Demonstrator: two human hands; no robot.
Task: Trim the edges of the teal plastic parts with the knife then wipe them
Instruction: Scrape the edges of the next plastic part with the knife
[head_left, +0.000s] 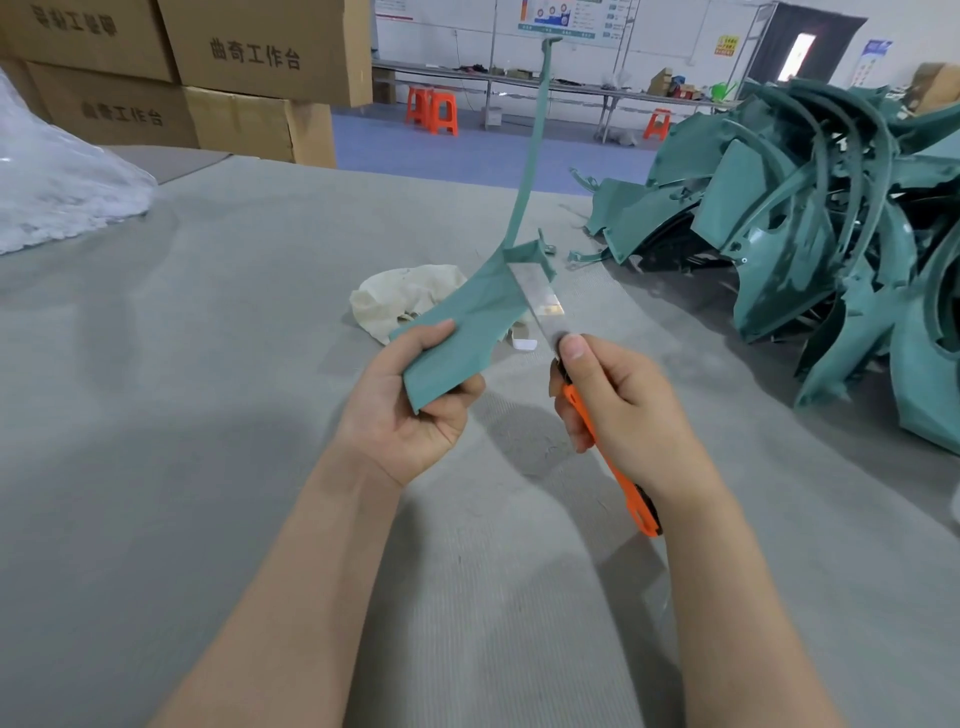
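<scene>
**Operator:** What have my hands got?

**Spotter:** Your left hand (410, 410) grips the wide lower end of one teal part (467, 322), thumb on top and fingers curled beneath. Its thin strip rises toward twelve o'clock. Your right hand (618, 405) is wrapped round the orange handle of the knife (540, 299), with the thumb pressed on the base of the blade. The blade lies flat against the part's right edge, near the small boxed corner.

**Operator:** So which step am I on?

**Spotter:** Trimming, I'd judge; wiping hasn't begun. The next stroke calls for a shallow blade angle along that edge, cutting away from your left fingers, and a firm grip so the long strip doesn't whip.

**Operator:** And the count?

**Spotter:** You have one knife and one part in hand. One cream cloth (400, 296) lies on the table (208, 415) at twelve o'clock from your left hand, ready for wiping. At two o'clock there is one pile of teal parts (831, 234), too tangled to count. Four cardboard boxes (208, 78) are stacked at eleven o'clock, and one clear plastic bag (52, 182) sits at ten.
</scene>
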